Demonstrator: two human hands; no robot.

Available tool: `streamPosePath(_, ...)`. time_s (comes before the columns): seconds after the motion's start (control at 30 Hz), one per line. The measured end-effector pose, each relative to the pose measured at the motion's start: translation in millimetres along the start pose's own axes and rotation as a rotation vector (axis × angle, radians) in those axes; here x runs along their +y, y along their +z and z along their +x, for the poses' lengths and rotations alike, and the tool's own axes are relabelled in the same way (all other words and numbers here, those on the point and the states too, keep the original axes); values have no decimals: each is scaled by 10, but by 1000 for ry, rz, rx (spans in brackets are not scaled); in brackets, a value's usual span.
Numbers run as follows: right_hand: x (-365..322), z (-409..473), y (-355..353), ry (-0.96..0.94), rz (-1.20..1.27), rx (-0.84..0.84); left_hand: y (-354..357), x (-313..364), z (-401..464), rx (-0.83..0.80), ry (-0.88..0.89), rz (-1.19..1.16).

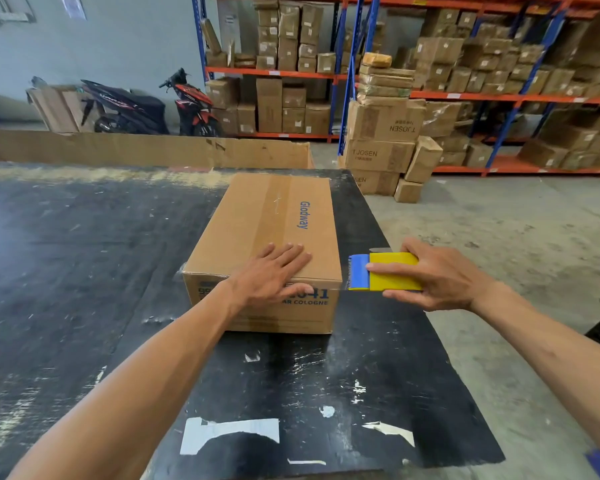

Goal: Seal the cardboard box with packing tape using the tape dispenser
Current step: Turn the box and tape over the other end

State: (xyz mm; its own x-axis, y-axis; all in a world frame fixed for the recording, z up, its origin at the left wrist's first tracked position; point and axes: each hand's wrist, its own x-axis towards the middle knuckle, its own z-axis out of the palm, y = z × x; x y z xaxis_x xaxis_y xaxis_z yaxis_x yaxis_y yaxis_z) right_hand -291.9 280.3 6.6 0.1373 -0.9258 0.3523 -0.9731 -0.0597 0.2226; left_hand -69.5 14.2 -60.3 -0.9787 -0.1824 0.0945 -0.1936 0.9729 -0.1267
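Here, the cardboard box (pixel 274 251) sits at the table's (pixel 84 271) right edge. Left hand (pixel 274 275) presses flat on its top; right hand (pixel 440 275) grips the tape dispenser (pixel 383 271) beside the near right corner. Keep tape taut, then cut cleanly.

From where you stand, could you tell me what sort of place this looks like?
Most likely a warehouse or packing area: tall steel shelving loaded with brown cartons, a bare concrete floor, and a worn black packing table bearing the cardboard box being taped.
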Motion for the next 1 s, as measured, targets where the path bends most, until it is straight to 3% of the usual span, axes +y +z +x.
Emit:
streamPosePath(0.47,-132,-28,194,-37,-96,2,-64,69,-22,0,-8,9)
streamPosePath(0.67,-180,36,188,-39,-90,12,-124,380,222,103,53,100)
streamPosePath(1.0,-217,120,162,-132,-237,6,10,374,301,52,109,136)
